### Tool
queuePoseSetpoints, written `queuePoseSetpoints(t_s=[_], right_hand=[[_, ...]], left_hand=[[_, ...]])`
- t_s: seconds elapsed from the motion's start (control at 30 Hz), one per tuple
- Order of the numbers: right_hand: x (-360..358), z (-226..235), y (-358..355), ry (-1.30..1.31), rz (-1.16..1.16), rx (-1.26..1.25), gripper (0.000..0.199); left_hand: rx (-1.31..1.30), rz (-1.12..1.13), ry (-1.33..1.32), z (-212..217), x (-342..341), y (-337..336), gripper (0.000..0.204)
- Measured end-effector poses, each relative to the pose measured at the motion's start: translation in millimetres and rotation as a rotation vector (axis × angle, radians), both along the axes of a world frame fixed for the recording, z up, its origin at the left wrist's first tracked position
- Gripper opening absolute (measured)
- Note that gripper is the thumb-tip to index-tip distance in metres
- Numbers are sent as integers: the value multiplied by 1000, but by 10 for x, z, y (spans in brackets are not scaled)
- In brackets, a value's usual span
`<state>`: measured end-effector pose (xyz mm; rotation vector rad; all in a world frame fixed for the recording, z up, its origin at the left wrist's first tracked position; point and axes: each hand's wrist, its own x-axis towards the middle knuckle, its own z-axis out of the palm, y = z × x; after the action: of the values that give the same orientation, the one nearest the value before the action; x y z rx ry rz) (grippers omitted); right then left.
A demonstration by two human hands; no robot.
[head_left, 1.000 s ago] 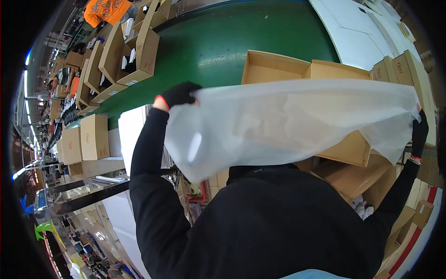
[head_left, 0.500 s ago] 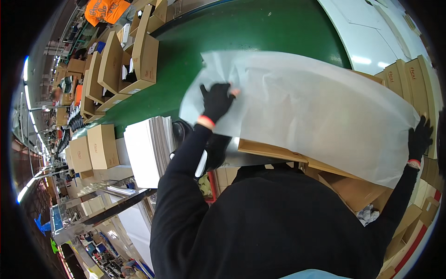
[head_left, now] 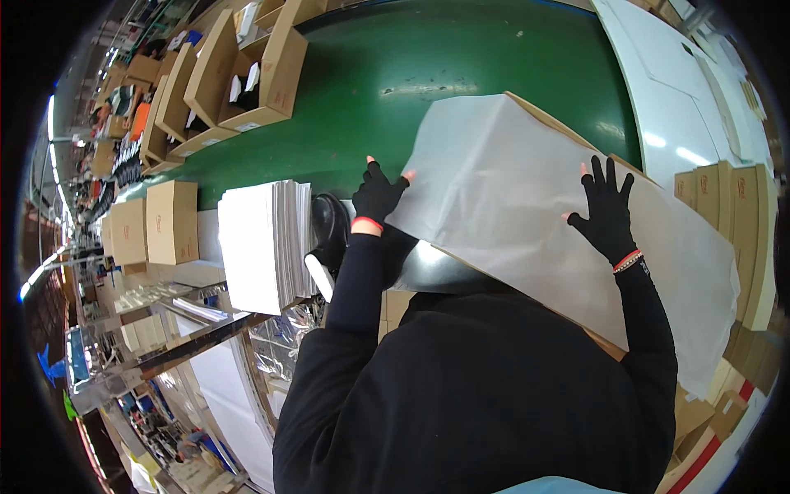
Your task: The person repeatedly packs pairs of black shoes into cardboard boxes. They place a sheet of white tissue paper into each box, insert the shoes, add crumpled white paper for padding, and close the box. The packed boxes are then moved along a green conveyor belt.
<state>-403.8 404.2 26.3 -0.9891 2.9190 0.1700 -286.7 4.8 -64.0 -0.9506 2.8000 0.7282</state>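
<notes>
A large sheet of thin white wrapping paper (head_left: 510,206) lies across an open cardboard box, of which only the brown edge (head_left: 543,119) shows. Both my hands wear black gloves with some bare fingertips. My right hand (head_left: 606,210) is spread above or flat on the middle of the sheet; whether it presses on it is hard to tell. At the sheet's left edge is my left hand (head_left: 378,193), fingers apart, its thumb tip by the paper. Black shoes with a pale sole (head_left: 327,230) stand beside my left forearm, which partly hides them.
A stack of white paper sheets (head_left: 262,247) sits left of the shoes. Open cardboard boxes (head_left: 280,74) with shoes inside stand at the far left of the green conveyor belt (head_left: 370,107). Closed boxes (head_left: 171,222) are at the left; flattened or stacked cartons (head_left: 745,239) line the right.
My right hand has left the sheet's right end and moved left onto its middle. My left hand has shifted down to the sheet's edge. The sheet has settled over the box.
</notes>
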Motion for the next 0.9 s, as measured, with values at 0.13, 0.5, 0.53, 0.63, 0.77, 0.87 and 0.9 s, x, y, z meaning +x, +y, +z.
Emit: queuePoseSetpoints(t_s=[0.13, 0.5, 0.53, 0.63, 0.77, 0.87, 0.9], right_hand=[[-4, -158, -95, -136, 1, 75, 103], [6, -464, -464, -187, -26, 4, 129], [-45, -624, -515, -183, -34, 1, 133], [-239, -1193, -611, -262, -81, 141, 136], [-459, -1481, -741, -244, -98, 364, 134], [-301, -1342, -868, -264, -1, 368, 135], [-234, -1288, -873, -287, 43, 353, 136]], left_hand=[[331, -146, 83, -442, 37, -582, 108], [-182, -450, 421, 283, -236, 446, 53], [-149, -500, 335, 262, -229, 575, 51], [-72, -528, 272, -150, -104, 829, 52], [28, -494, 264, -91, 36, 1000, 58], [71, -470, 252, -94, 235, 1015, 59], [71, -453, 242, -78, 300, 1044, 60]])
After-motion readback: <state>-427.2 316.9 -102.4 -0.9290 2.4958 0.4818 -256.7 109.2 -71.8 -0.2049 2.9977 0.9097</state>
